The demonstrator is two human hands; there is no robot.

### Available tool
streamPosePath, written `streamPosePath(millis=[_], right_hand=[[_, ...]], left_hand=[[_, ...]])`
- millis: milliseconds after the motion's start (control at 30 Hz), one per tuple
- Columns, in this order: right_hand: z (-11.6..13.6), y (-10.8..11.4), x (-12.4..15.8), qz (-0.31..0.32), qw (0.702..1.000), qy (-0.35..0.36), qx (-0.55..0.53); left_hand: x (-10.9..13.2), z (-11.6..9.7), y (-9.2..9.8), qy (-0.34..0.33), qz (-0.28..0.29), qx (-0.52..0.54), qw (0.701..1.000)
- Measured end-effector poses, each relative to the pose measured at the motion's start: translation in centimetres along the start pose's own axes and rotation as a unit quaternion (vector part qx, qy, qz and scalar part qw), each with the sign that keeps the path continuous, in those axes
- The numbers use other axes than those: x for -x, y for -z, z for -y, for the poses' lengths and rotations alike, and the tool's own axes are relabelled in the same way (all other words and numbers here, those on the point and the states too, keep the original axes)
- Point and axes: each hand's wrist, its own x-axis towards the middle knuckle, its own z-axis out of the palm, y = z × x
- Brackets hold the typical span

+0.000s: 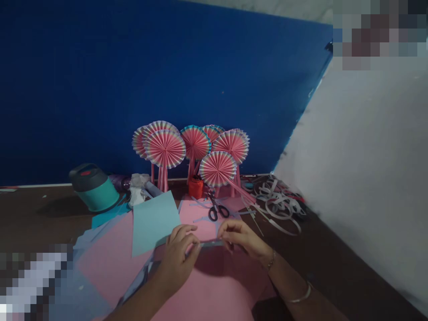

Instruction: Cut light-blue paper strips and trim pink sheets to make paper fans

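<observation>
My left hand [177, 258] and my right hand [242, 238] meet over a pink paper sheet [214, 290] on the floor. Both pinch the ends of a narrow grey paper strip [212, 243], which looks folded and lies flat between them. A light blue paper sheet [152, 220] lies just left of my left hand. Black-handled scissors [216, 209] rest on the pink paper a short way beyond my fingers. My right wrist wears thin bangles.
Several pink pleated paper fans [197, 149] on sticks lean against the blue wall [167, 80]. A green flask with a dark lid [93, 187] stands at the left. A small red pot [195, 187] sits below the fans. Curled white paper strips [277, 205] lie right, by a white wall [368, 169].
</observation>
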Motion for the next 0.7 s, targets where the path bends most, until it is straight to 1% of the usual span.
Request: streamPosePath(millis=[100,167,233,333,433,567,633,700], right_hand=[[0.0,-0.1,-0.2,-0.076,0.992,0.034,0.094],[0.1,-0.3,-0.3,-0.092,0.981,0.054,0.163],[0.0,-0.5,-0.4,-0.07,0.977,0.051,0.196],[-0.4,-0.9,-0.5,-0.036,0.982,0.032,0.184],[-1.0,-1.0,-0.5,-0.033,0.983,0.016,0.181],[-1.2,-0.3,-0.6,-0.038,0.972,0.034,0.23],[-1.2,0.4,-0.6,-0.043,0.962,0.042,0.265],[-1.2,1.1,-0.7,-0.035,0.955,0.042,0.291]], left_hand=[[0.1,-0.1,0.2,-0.008,-0.018,-0.038,0.999],[0.2,-0.2,0.4,-0.02,-0.028,-0.057,0.998],[0.3,-0.3,0.5,-0.031,-0.032,-0.067,0.997],[0.3,-0.6,0.5,-0.044,-0.036,-0.076,0.995],[0.3,-0.7,0.5,-0.05,-0.038,-0.079,0.995],[0.3,-0.5,0.4,-0.044,-0.035,-0.081,0.995],[0.3,-0.6,0.4,-0.053,-0.019,-0.093,0.994],[0.3,-0.7,0.6,-0.079,0.014,-0.106,0.991]])
